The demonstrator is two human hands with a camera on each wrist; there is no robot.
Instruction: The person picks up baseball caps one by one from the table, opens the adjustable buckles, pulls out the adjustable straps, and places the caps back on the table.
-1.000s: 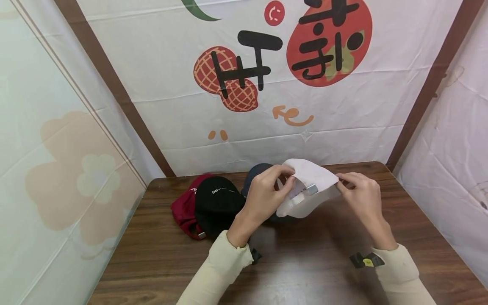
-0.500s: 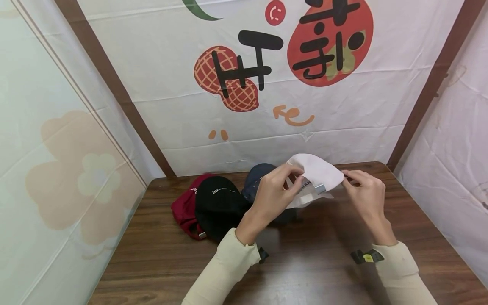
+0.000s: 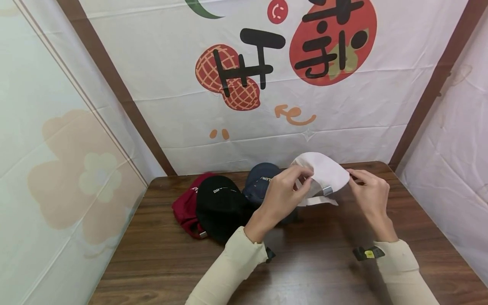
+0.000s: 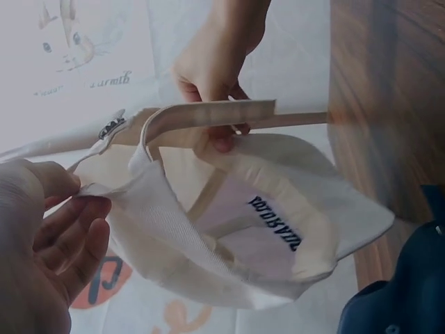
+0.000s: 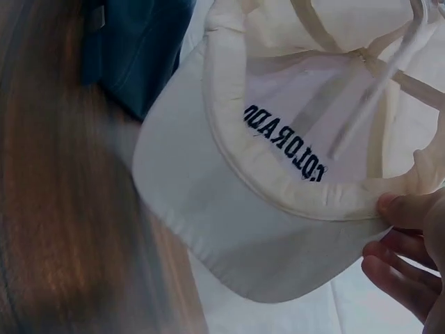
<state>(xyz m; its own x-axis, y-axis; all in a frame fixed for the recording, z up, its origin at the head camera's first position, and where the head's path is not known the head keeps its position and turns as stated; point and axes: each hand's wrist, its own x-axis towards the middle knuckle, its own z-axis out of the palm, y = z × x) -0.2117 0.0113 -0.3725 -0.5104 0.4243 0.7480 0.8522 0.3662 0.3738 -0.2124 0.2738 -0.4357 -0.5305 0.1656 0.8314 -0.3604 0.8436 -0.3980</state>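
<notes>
A white baseball cap [image 3: 324, 167] is held up over the table between both hands. My left hand [image 3: 284, 192] pinches its rear edge near the metal buckle [image 4: 111, 129]. With thumb and fingertips, my right hand [image 3: 370, 192] grips the opposite edge, where the brim [image 5: 229, 229] meets the crown in the right wrist view. The cap's opening faces the wrist cameras, showing dark reversed lettering [image 5: 285, 142] inside. Its adjusting strap [image 4: 215, 111] hangs loose with a free end.
A navy cap [image 3: 253, 180] sits behind my left hand. To its left, a black cap [image 3: 219, 207] overlaps a dark red cap [image 3: 184, 214]. They stand on a wooden table [image 3: 305, 271] before a printed white cloth [image 3: 171, 123].
Both hands have drifted right with the white cap, uncovering more of the navy cap. The white cap has turned, and its strap end now hangs out below it.
</notes>
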